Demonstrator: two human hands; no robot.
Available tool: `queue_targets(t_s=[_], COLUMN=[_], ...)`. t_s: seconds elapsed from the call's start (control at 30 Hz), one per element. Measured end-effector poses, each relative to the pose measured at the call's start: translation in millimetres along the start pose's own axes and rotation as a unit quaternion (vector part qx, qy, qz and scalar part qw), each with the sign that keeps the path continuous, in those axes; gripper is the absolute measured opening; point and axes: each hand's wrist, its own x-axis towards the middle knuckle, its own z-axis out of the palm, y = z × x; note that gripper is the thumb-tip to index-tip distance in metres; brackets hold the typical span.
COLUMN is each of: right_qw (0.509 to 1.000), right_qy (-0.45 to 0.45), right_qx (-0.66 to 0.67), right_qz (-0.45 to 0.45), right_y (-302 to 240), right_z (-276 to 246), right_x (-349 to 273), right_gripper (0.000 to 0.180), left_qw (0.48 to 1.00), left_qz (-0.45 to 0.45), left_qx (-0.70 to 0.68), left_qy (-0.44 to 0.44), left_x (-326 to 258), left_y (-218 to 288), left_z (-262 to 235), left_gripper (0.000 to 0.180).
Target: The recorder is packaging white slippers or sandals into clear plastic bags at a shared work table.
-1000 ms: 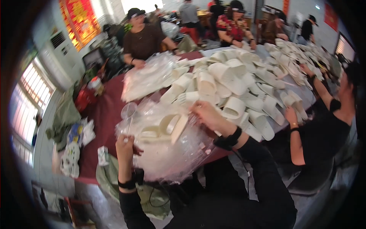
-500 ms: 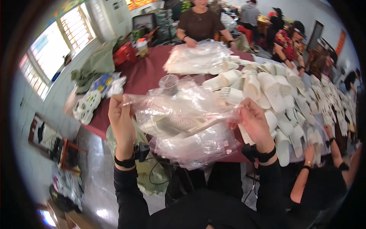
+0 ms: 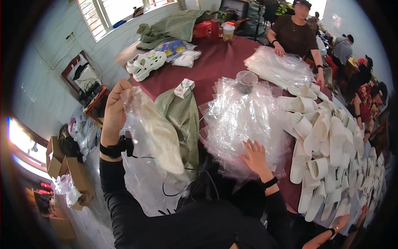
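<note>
My left hand is raised at the left, closed on the top edge of a clear plastic bag. Inside that bag hangs a pale cream slipper, its toe or heel end pointing down toward the lower right. My right hand rests with fingers spread on the near edge of a fanned stack of clear plastic bags and holds nothing. A round clear tub with dark contents sits on the far end of this stack.
A heap of white slippers covers the right of the dark red table. White clogs, a small box and green cloth lie left. Beyond the far bag pile stands a person; another person's hand is lower right.
My view has turned left. The left hand has carried the bagged slipper leftward, hanging from one hand. My right hand has let go of the bag and lies on the stack.
</note>
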Motion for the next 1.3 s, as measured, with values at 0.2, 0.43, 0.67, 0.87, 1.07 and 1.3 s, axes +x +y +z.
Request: queue_targets(t_s=[0.2,0.43,0.67,0.87,1.07,1.3], right_qw=[0.999,1.0,0.999,0.999,0.999,0.997], right_qy=[-0.029,-0.026,-0.03,-0.026,-0.031,-0.069], right_qx=[-0.006,0.008,0.014,0.01,0.02,0.01], right_qz=[0.025,0.015,0.005,0.017,0.011,0.024], right_y=[-2,5,3,7,4,1], right_z=[3,3,3,3,4,3], right_x=[1,-2,-3,-4,-1,1], right_gripper=[0.062,0.06,0.06,0.061,0.061,0.062], left_qw=[0.987,0.909,0.929,0.966,0.936,0.834], left_qz=[-0.137,-0.217,-0.29,-0.16,-0.232,-0.435], left_qx=[0.061,0.34,0.224,0.187,0.246,0.338], left_qy=[-0.061,-0.106,0.045,0.081,0.1,0.038], left_x=[-33,-51,-75,-69,-105,-146], left_y=[-8,-78,-199,-269,-344,-377], left_z=[-31,-34,-40,-11,-29,-37], left_gripper=[0.014,0.009,0.009,0.006,0.012,0.047])
